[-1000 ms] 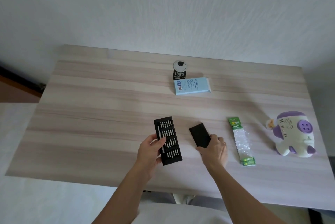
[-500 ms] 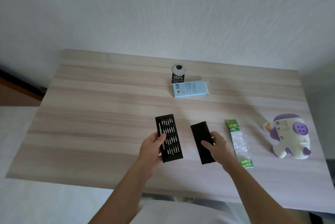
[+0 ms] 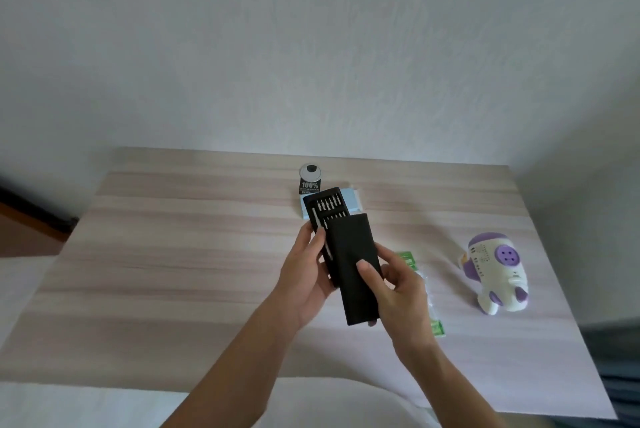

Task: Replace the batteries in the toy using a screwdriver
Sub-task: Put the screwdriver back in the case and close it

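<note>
Screwdriver tray [image 3: 323, 206], black and set with rows of small bits, is held up above the desk [image 3: 173, 254] by the left hand [image 3: 304, 275], whose grip curls round the tray's left edge with the thumb lying by the silver driver handle [image 3: 316, 218] in its slot. A black sleeve [image 3: 353, 268] overlaps the tray's lower half; whether the tray sits inside it or only behind it I cannot tell. The right hand [image 3: 398, 289] pinches the sleeve, thumb on its face and fingers behind. With the tray lifted and tilted, a jolt could likely shake bits or the handle loose onto the desk, and pushing the sleeve upward would cover the bits needed. Just right of the hands, the green battery pack [image 3: 438, 327] lies partly under the right wrist, so a careless forearm could sweep it away. The toy [image 3: 495, 272], white and purple, rests on its side well to the right, near the desk's edge, where a knock might send it off. As for writing, a black card [image 3: 309, 185] at the back reads "100%"; smaller print beneath it, and print on the battery pack and toy, is too small to read.
</note>
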Demonstrator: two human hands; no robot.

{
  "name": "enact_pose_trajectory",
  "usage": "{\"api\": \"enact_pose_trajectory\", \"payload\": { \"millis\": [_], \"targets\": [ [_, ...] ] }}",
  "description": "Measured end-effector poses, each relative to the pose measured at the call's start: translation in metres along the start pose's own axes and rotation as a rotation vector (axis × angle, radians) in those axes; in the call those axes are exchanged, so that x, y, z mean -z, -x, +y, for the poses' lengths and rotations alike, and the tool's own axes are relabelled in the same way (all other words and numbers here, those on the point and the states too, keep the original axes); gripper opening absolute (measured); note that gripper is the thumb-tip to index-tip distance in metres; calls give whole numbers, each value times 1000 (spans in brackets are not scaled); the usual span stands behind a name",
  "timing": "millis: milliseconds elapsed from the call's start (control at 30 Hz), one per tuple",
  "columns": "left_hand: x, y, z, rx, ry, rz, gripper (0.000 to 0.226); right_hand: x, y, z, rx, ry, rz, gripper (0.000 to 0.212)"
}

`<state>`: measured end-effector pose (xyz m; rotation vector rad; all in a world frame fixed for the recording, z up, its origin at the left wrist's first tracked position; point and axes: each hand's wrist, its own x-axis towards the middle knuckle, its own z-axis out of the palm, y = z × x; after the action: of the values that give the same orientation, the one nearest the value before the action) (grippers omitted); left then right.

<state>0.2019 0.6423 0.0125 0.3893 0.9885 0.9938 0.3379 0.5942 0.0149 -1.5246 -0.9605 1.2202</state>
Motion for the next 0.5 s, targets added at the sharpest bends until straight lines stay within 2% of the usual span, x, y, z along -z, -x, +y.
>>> {"api": "enact_pose_trajectory", "payload": {
  "millis": [133, 267, 500],
  "targets": [
    [-14, 11, 0, -6, 32, -50, 34, 8, 2, 0, 31, 46, 66, 32],
    [-22, 20, -5, -41, -20, -110, 30, 16, 8, 0, 39, 105, 103, 34],
    [-28, 27, -17, -59, -36, -133, 37, 28, 15, 8, 62, 234, 155, 42]
  ]
}}
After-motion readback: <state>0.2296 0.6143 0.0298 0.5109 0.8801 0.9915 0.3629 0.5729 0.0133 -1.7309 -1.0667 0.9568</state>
